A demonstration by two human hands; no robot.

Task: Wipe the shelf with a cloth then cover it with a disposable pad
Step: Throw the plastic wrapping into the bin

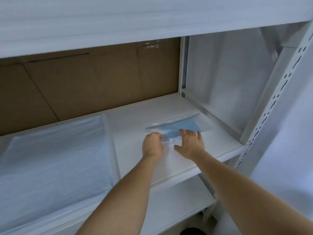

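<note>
On the right half of the white shelf lies a clear zip bag holding a folded blue pad. My left hand is curled at the bag's near left edge and pinches the plastic. My right hand lies flat with spread fingers on the bag, just right of the left hand. A pale translucent pad covers the left half of the same shelf. No cloth is in view.
Brown cardboard backs the shelf. Another white shelf hangs close above, and a lower shelf shows below. A white perforated upright stands at the right, with white sheeting beyond it.
</note>
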